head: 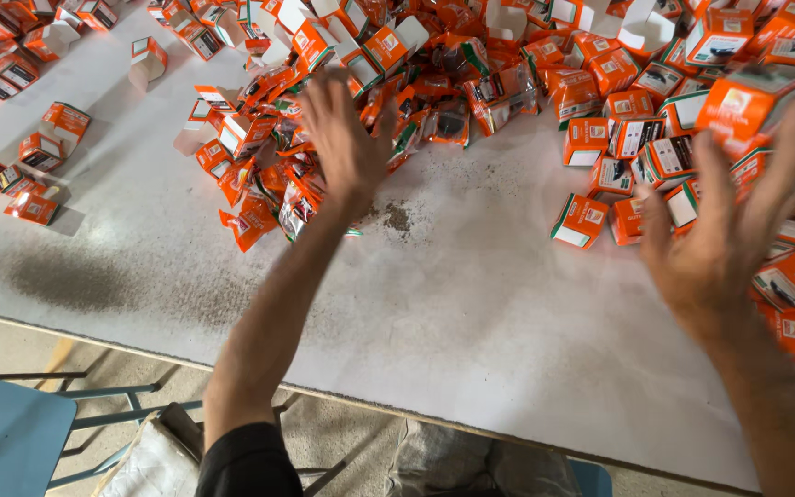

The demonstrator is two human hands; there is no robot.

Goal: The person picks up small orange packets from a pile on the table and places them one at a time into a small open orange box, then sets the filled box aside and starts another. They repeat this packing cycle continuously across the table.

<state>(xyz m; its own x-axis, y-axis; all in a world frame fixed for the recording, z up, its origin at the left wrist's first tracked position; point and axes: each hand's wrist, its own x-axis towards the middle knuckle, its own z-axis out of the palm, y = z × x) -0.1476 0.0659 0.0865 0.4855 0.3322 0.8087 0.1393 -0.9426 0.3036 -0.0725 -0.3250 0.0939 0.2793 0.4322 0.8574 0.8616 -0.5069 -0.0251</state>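
Table: a white, scuffed tabletop (471, 313) runs under my arms, with a dark smudge of dust near its front edge on the left and a small patch of dark grit (397, 217) near my left wrist.
Around: scattered orange boxes (34, 175) lie well apart at the far left; a blue chair (6, 437) stands below the table edge, beside a pale sack (154, 465) on the floor.
In the way: nothing lies between my hands and the heaps; the stretch of table between my two arms is bare.
Sachets: a loose heap of crumpled orange foil sachets (269, 198), shiny, some with dark windows, mixed with open white-flapped cartons (388, 41) behind.
Boxes: small orange-and-white cartons with green trim (600, 175), tumbled at all angles, thick along the right side.
Left hand: my left hand (342, 138) is spread wide, palm down, fingers splayed, gripping nothing, over the sachet heap; whether it touches them I cannot tell.
Right hand: my right hand (729, 230) is likewise spread and empty, blurred, raised above the cartons at the right.
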